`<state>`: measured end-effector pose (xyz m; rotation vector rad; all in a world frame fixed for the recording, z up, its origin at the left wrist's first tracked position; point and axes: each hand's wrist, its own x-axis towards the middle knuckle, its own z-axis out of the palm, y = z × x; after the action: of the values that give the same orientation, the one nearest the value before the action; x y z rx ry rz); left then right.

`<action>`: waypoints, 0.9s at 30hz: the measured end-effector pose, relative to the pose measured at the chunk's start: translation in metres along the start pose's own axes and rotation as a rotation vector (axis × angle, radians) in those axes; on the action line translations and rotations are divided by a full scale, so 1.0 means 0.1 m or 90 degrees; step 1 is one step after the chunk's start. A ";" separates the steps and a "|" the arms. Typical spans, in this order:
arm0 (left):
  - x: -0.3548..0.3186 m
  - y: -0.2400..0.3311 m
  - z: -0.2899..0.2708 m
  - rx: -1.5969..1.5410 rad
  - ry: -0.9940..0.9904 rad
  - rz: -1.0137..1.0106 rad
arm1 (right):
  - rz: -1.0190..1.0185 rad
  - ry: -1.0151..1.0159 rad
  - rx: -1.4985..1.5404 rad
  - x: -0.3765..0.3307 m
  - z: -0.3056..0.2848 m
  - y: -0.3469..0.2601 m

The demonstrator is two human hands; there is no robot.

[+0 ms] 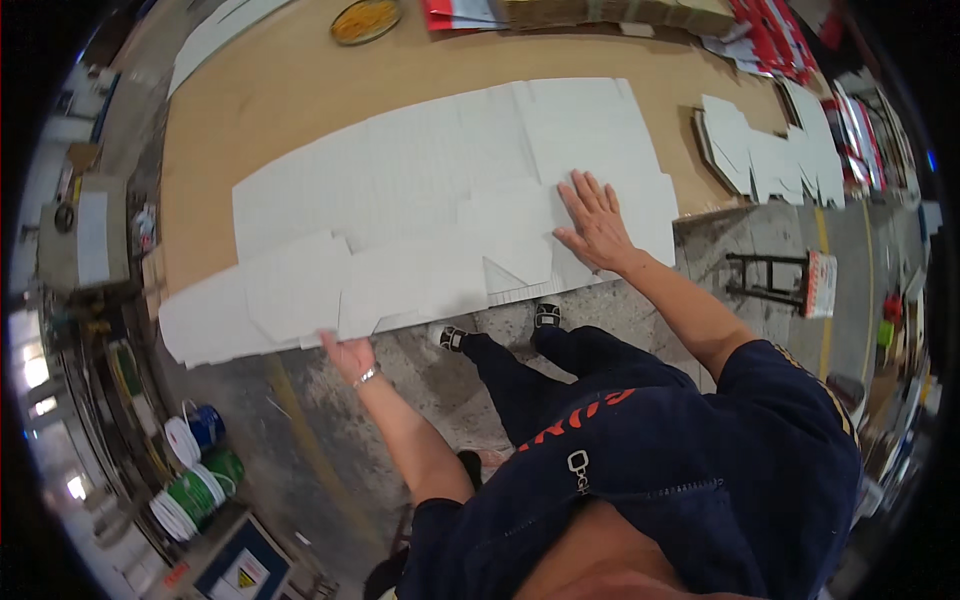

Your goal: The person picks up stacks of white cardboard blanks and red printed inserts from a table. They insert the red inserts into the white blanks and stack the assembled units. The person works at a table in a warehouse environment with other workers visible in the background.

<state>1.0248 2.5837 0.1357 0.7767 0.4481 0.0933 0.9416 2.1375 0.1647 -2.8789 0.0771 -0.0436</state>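
Large die-cut white cardboard sheets (400, 170) lie across the table, with slots and flaps cut along their near side. My right hand (598, 228) rests flat on the right part of the cardboard, palm down and fingers spread. At the near edge, left of centre, my left hand (350, 357) holds the rim of a long white cardboard piece (410, 290); its fingers are partly hidden under the sheet. This front piece overlaps the larger sheet behind it and juts out past the table's near edge on the left.
The brown tabletop (200, 215) carries a round dish of orange bits (365, 20), brown cardboard stacks (610, 14) and red-and-white packaging (770, 40) at the back. White cut cardboard pieces (770, 150) lie at the right. A small stool (770, 280) stands on the floor, and rope-like spools (190, 500) sit lower left.
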 end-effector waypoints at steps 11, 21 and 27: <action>0.16 0.00 0.01 -0.016 0.067 -0.043 | -0.023 0.031 -0.067 -0.03 0.16 -0.09; 0.10 0.10 0.21 0.193 0.204 0.125 | -0.020 0.018 -0.077 -0.02 0.11 -0.09; -0.31 -0.05 0.61 0.712 0.186 0.556 | -0.026 0.033 -0.081 -0.06 0.06 0.05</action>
<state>1.0222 2.5332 0.1815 2.0465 0.3866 0.8287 0.9355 2.1343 0.1573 -3.0064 0.0331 -0.1260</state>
